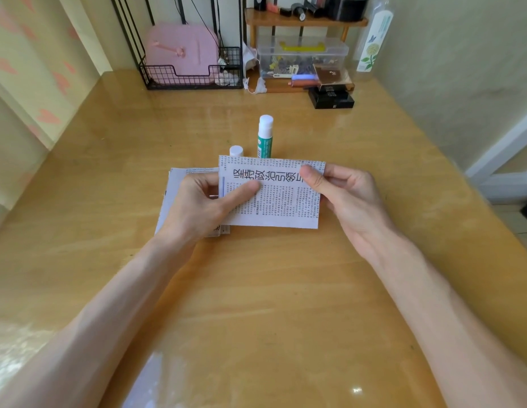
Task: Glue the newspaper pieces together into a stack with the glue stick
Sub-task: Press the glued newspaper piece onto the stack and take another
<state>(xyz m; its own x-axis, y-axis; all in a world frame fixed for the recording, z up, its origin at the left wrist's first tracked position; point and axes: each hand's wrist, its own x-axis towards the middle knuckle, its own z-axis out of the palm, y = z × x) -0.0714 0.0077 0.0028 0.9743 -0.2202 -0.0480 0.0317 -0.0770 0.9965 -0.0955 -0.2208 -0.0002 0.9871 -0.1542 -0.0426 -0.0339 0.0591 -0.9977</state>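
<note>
Now both my hands pinch a thin rectangular newspaper piece (271, 192), left hand (203, 207) and right hand (344, 192) at opposite edges, above the glossy wooden surface (256, 290); the cylindrical glue stick (265, 136) stands upright behind.

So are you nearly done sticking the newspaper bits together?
Not near the end, it seems. Done: the glue stick stands ready on the table, a white cap beside it. In hand: the left hand and right hand pinch one newspaper piece by its ends. Left: other pieces lie under the left hand; whether any are glued I cannot tell.
</note>
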